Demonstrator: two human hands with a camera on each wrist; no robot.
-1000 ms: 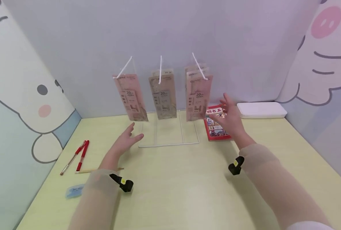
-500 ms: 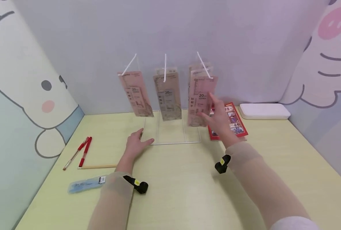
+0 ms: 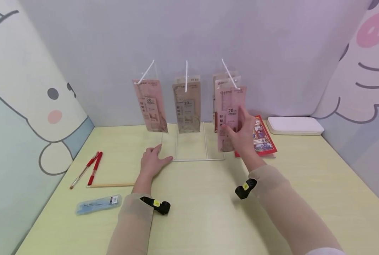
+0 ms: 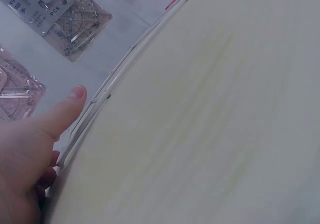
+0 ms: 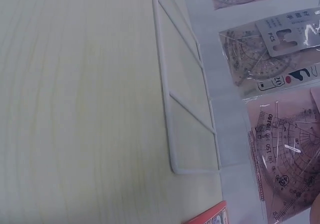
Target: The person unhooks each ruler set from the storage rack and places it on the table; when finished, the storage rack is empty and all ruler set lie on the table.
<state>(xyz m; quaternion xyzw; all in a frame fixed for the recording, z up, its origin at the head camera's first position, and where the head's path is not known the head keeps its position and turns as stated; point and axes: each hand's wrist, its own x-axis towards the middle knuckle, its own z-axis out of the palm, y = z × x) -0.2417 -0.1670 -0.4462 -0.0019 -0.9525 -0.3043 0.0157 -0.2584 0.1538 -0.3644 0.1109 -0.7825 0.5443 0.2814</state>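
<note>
A white wire display rack (image 3: 199, 160) stands at the back with three hooks. From its right hook hang several ruler-set packets, and my right hand (image 3: 245, 136) holds the front pink ruler-set packet (image 3: 229, 99) by its lower part, thumb across the front. A clear protractor shows through this pink packet in the right wrist view (image 5: 290, 149). My left hand (image 3: 151, 163) grips the front left corner of the rack's base, with the thumb along the wire; some fingers are hidden. Another pink packet (image 3: 149, 92) hangs on the left hook, and grey-brown packets (image 3: 187, 95) on the middle one.
A red picture book (image 3: 262, 136) lies behind my right hand, with a white case (image 3: 295, 125) at the back right. On the left are two red pens (image 3: 95, 168), a pencil (image 3: 112, 185) and a blue plastic case (image 3: 98, 204). Walls enclose the table's back and sides.
My left hand has moved right onto the rack's base. My right hand has come left to the front pink packet and taken hold of it; the packet now hangs lower and further forward.
</note>
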